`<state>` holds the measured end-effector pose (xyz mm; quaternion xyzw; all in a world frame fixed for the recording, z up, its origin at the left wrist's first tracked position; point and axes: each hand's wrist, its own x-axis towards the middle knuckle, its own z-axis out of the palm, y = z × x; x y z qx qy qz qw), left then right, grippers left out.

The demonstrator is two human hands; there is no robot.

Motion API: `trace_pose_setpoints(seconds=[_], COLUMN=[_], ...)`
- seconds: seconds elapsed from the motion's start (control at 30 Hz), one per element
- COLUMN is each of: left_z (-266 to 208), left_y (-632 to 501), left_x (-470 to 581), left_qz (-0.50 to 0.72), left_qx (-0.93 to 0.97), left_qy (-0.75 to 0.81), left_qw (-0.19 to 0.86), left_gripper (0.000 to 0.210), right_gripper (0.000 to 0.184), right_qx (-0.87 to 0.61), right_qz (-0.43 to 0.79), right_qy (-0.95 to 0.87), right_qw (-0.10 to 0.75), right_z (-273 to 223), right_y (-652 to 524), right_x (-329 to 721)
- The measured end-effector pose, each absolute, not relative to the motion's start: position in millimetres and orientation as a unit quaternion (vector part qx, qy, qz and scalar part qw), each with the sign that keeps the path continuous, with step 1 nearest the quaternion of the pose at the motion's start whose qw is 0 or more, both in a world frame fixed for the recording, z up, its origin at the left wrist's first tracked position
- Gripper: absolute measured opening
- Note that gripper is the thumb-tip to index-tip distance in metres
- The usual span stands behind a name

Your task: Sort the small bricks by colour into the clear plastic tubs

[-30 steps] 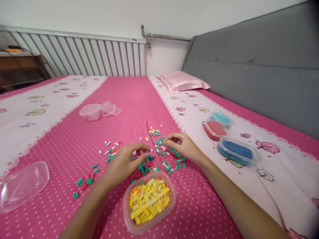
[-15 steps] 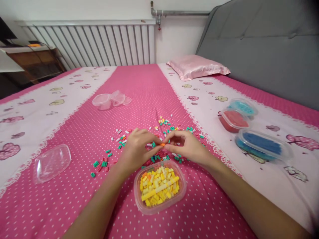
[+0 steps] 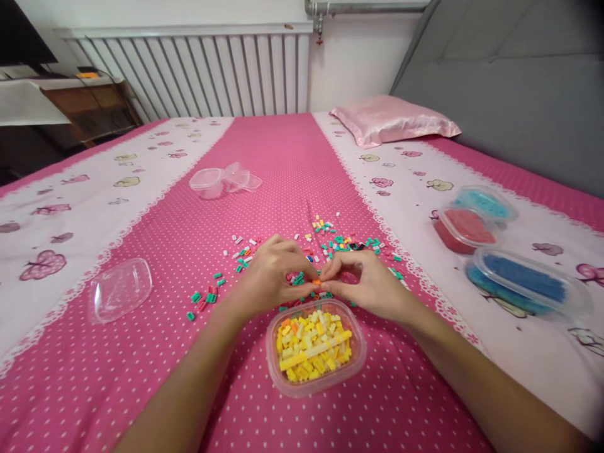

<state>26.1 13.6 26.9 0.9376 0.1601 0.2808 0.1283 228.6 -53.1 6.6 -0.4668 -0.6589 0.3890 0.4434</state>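
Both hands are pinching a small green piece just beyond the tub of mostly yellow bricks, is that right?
Not quite: the small piece is orange, not green, as the head view shows. The left hand and right hand do pinch it together, just beyond the tub of mostly yellow bricks.

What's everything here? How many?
Open tub: one, clear, front
Tub bricks: many, mostly yellow, inside
Loose bricks: many, mixed, middle
Held piece: count unclear, orange, middle
Filled tubs: three, red, blue, turquoise, right
Lid: one, clear, left
Plasticware: several, clear, behind bricks
Pillow: one, pink, back
Bedspread: one, pink-white, underneath
Headboard: one, grey, right
Radiator: one, white, back
Pipe: one, grey, back
Monitor: one, black, left
Desk: one, brown, left
Left hand: one, middle
Right hand: one, middle
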Motion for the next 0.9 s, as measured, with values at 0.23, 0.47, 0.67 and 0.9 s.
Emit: trace_pose_setpoints(seconds=[0.23, 0.47, 0.67, 0.9], left_z=[28.3, 28.0, 24.6, 21.9], left_y=[12.3, 14.3, 16.1, 15.8], left_x=[25.9, 25.5, 25.2, 27.9], left_qz=[0.275, 0.252, 0.271, 0.293], left_qx=[0.936, 0.938, 0.936, 0.930], left_qy=[0.167, 0.192, 0.190, 0.179], left_qw=[0.141, 0.141, 0.120, 0.132], left_gripper=[0.012, 0.019, 0.020, 0.030], right_gripper=[0.010, 0.009, 0.006, 0.008], right_qx=[-0.465, -0.477, -0.479, -0.467], right_qz=[0.404, 0.409, 0.388, 0.359], right_qy=[-0.652, -0.634, -0.653, -0.679], right_qw=[0.443, 0.451, 0.441, 0.438], right_z=[5.6, 0.3, 3.1, 8.3], right_y=[-52.9, -49.3, -50.5, -53.5], right_x=[228.3, 230.3, 229.5, 229.3])
